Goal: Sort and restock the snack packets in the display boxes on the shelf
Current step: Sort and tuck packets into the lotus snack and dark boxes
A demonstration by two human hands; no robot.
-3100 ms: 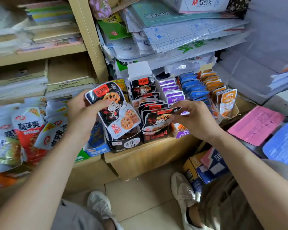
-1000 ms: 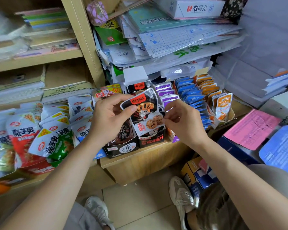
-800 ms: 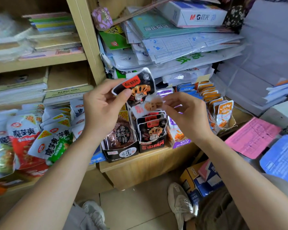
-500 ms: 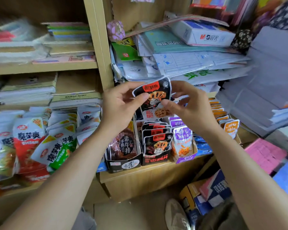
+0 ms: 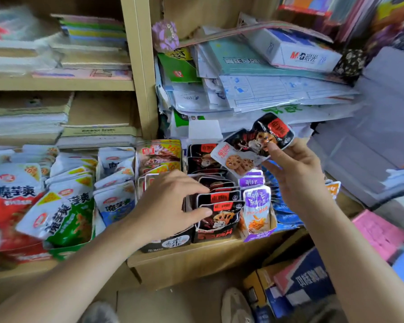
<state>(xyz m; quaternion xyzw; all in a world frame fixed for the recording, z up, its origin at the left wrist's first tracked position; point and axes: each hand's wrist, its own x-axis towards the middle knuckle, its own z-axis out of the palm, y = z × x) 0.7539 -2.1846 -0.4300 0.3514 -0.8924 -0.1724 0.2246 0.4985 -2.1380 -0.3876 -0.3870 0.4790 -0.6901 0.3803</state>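
Note:
My right hand [image 5: 294,176] pinches a black lotus-root snack packet [image 5: 250,148] by its top and holds it tilted in the air above the display boxes. Below it, the black display box [image 5: 217,234] holds a row of the same black packets [image 5: 219,199] standing upright. My left hand [image 5: 170,203] reaches into that row from the left, with the thumb on the front packet and the fingers behind the packets just after it, pinching them. A purple box of purple packets [image 5: 257,206] stands right of the black box.
Left of my left hand is another dark display box [image 5: 170,243], then heaps of white, red and green konjac packets [image 5: 63,213]. Stacked papers and folders [image 5: 266,89] overhang the boxes from behind. Cardboard boxes [image 5: 301,283] sit on the floor under the wooden shelf edge [image 5: 196,259].
Both hands held the black packet up before. My left hand has let go and dropped into the black box's row, while my right hand carried the packet up and to the right.

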